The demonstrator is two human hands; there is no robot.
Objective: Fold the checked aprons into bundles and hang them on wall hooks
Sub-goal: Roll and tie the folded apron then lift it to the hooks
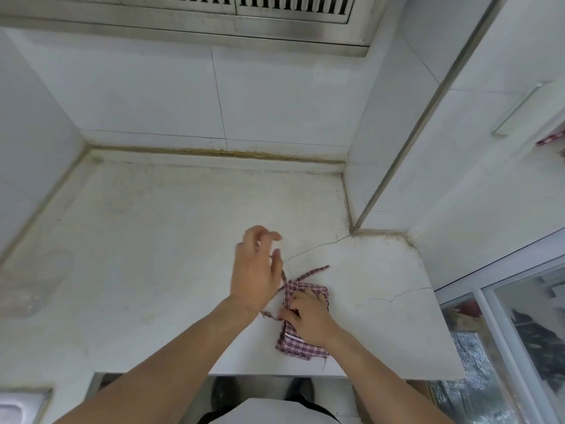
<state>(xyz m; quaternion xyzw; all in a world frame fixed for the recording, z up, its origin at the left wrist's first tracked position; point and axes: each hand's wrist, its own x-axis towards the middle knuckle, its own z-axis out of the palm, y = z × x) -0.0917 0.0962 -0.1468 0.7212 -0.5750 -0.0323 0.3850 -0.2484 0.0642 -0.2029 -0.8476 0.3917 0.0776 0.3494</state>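
Folded checked apron (301, 319) lies on the counter (146, 246) near its front edge. Right hand (307, 316) pinches the bundle at its strap (312, 272); left hand (255, 270) hovers, fingers spread. Cloth looks light, limp, prone to unfolding: best gripped by the wrapped strap.

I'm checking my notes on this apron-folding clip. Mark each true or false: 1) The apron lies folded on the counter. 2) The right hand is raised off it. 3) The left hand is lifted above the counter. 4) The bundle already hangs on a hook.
1) True: the apron lies folded on the counter.
2) False: the right hand presses on it.
3) True: the left hand is lifted, a strap running up to it.
4) False: it lies on the counter.
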